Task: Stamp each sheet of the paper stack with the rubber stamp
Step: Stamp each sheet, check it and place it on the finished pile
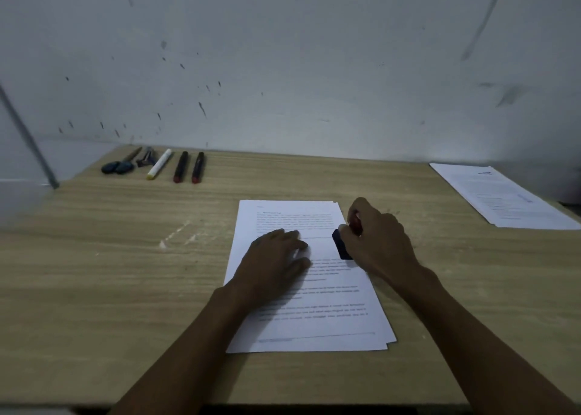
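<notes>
Head view: the step in hand looks like the stamping itself. The right hand (375,238) grips the rubber stamp (342,245), fingers curled round its red handle, its dark base down on the right edge of the top sheet of the paper stack (308,289) on the desk (125,257). The left hand (276,257) lies flat on the sheet, fingers relaxed, pinning it beside the stamp. Whether ink has taken cannot be told. Next likely calls for a straight lift, then sliding the sheet off, perhaps toward the separate pile (503,197) at far right.
</notes>
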Tool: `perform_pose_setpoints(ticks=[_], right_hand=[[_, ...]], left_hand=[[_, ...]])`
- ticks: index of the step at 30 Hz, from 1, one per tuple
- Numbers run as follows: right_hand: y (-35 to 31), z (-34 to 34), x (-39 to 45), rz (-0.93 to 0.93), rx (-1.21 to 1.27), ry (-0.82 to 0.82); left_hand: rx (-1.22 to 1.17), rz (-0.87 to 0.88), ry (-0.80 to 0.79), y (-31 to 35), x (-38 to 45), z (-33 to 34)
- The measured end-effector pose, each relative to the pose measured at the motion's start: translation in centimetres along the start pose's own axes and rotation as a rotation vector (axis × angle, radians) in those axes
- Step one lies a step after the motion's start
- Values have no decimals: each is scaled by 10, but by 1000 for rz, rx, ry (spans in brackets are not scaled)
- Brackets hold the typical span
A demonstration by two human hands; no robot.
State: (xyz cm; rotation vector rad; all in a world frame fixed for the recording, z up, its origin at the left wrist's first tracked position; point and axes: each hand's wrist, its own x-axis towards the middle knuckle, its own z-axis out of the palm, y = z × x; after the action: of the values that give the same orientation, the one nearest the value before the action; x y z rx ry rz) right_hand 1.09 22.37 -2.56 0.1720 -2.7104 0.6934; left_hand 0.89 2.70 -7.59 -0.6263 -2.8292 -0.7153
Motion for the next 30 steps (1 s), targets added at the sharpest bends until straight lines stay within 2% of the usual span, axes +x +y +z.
perform_pose_setpoints(ticks=[14, 26, 30], right_hand=[[-8, 28, 9, -28, -170, -91], [-9, 45, 6, -42, -336, 25], [-11, 47, 6, -44, -348, 18]], left_hand=[[-1, 18, 59, -19, 1, 21], [4, 13, 60, -23, 5, 24], [1, 6, 61, -23, 3, 24]])
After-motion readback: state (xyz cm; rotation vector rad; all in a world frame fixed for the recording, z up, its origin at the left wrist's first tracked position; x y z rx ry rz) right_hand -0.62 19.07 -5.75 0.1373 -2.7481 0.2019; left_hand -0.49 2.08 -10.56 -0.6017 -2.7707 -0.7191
